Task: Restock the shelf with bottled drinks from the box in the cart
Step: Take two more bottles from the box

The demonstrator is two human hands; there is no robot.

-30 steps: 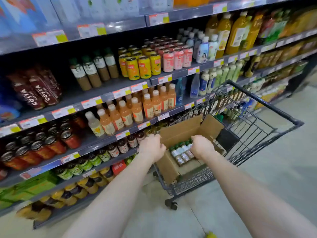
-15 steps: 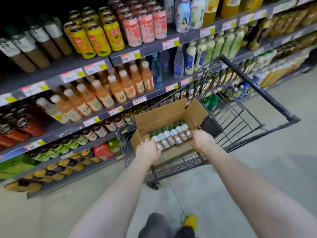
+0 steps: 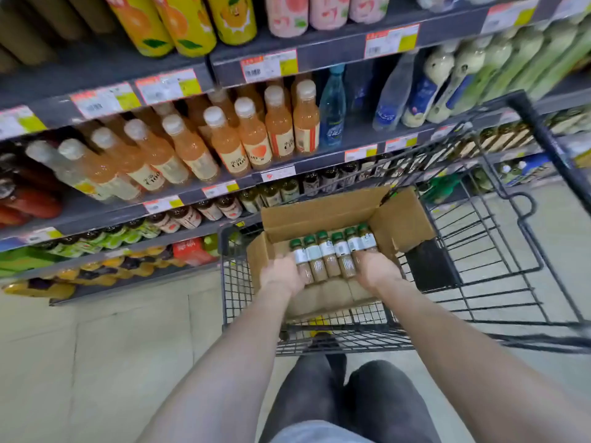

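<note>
An open cardboard box (image 3: 323, 215) sits in the black wire cart (image 3: 486, 251). Along its far side stand several green-capped bottles (image 3: 332, 254) of brown drink with white labels, in one row. Both of my hands are down inside the box. My left hand (image 3: 281, 274) curls over the lower body of the leftmost bottle. My right hand (image 3: 377, 270) curls over the bottles at the row's right end. My fingertips are hidden behind the bottles and the backs of my hands. The near half of the box shows bare cardboard.
Shelves (image 3: 287, 167) run along the left and back, packed with orange juice bottles (image 3: 230, 145), yellow cans (image 3: 188, 24), pink cans (image 3: 287, 14) and dark bottles lower down. The cart's handle (image 3: 543, 135) rises at the right. My legs (image 3: 351, 398) stand just behind the cart.
I have stepped closer and looked down. Both hands left the box's near edge and went down into the box onto the two ends of the bottle row.
</note>
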